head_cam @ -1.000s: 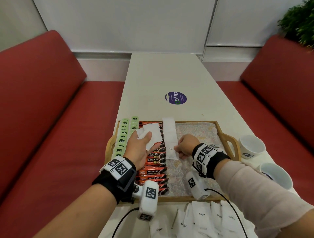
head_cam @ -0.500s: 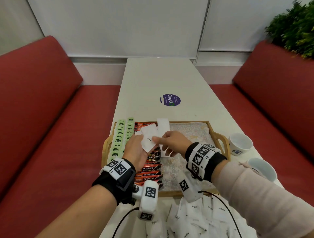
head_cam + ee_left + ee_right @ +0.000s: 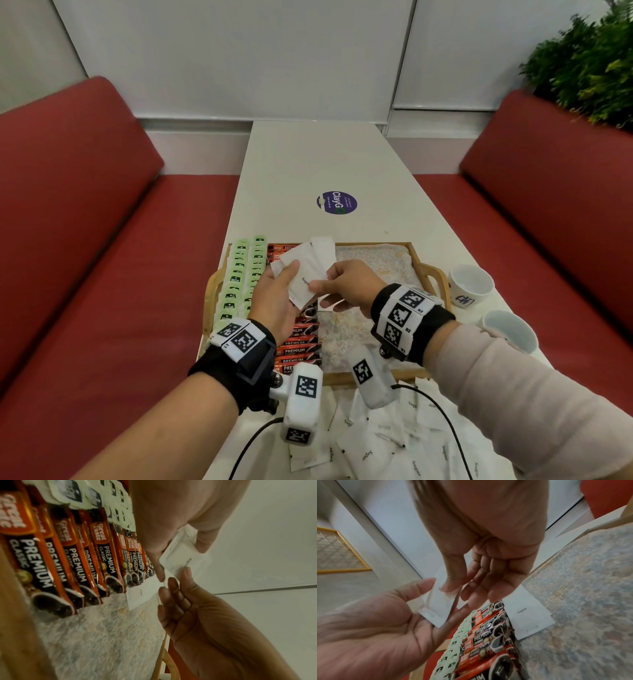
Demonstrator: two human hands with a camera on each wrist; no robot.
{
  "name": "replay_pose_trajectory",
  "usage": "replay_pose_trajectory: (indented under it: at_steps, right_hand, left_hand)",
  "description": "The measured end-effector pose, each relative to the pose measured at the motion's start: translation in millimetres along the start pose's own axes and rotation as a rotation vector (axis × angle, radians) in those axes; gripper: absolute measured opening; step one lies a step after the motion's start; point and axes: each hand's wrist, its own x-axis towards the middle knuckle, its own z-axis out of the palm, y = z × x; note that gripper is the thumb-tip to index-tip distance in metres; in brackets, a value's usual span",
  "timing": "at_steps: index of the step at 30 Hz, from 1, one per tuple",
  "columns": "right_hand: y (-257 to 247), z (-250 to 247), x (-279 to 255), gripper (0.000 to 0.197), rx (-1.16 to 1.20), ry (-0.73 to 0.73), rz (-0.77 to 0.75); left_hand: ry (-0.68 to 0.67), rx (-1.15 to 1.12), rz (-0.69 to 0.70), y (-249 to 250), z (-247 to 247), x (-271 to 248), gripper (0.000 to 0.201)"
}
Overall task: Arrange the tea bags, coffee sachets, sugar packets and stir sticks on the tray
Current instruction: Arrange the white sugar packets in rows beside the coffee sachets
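Above woven-lined wooden tray, both hands pinch flat paper sugar packets.

- The head camera is looking forward and down over the desk and tray.
- Both wrist cameras are sitting close, looking along the fingers, sharing the coffee sachets; edges seem blurred.

I see left hand palm-up, thumb clamped down; right hand pinching thumb-to-forefinger beside it, both raised.

White table — bearing tray, cups, loose sugar packets.
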Motion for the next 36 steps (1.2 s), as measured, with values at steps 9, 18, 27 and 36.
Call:
replay_pose_trajectory:
  at_steps: [9,18,27,36]
  right_hand:
    - [5,-29,11,0.018,-0.038,0.196,-0.023]
    - [30,-38,44,0.017,-0.400,0.203,0.115]
    - [38,-17,57,0.022,-0.405,0.132,0.146]
    - [36,-17,62,0.022,-0.446,0.138,0.150]
  left_hand:
    - [0.116,0.081,0.029,4,-9,13,0.015]
    - [0.101,0.129,0.014,6,-11,30,0.011]
    - [0.108,0.127,0.010,7,-14,39,0.013]
    - [0.114,0.131,-0.004,3,-16,39,0.021]
